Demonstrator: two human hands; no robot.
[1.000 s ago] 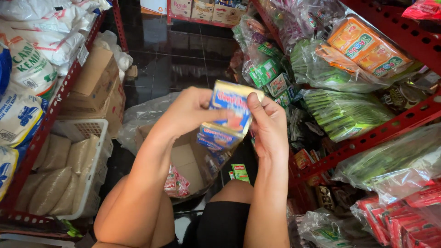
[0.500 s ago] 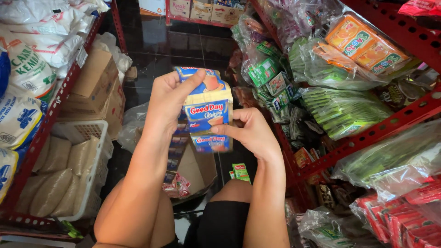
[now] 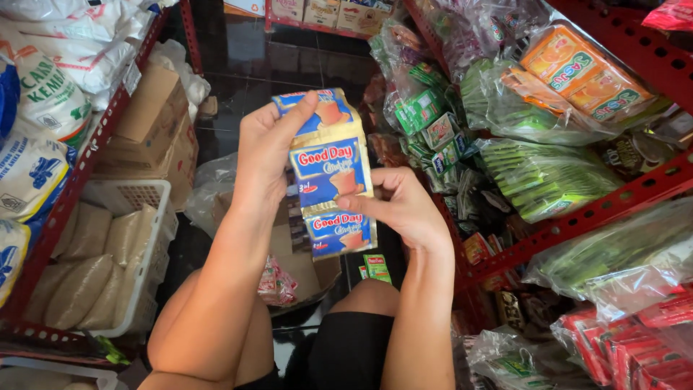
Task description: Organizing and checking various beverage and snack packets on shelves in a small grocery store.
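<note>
Since half a second ago, strip of sachets (image 3: 333, 173) lifted a little and spread flatter toward the camera, left thumb now hooked over its top edge. Held between both hands above the lap, over the open cardboard box (image 3: 307, 263) on the dark floor. Left hand (image 3: 268, 155) grasping the strip's upper left edge, wrist bent back, forearm rising steeply from the knee. Right hand (image 3: 406, 209) pinching the lower sachets from the right side, fingers laid across the middle panel, palm turned inward. Risk, as a judgement: lowest sachet hanging free below the right fingers (joined only by a thin seam), so could tear off or swing loose if tugged; strip could also slip from the light pinch and drop into the box. Farther off, right elbow close to the front edge of the red shelf (image 3: 577, 217), so could brush the green packets (image 3: 548, 177) piled there.
</note>
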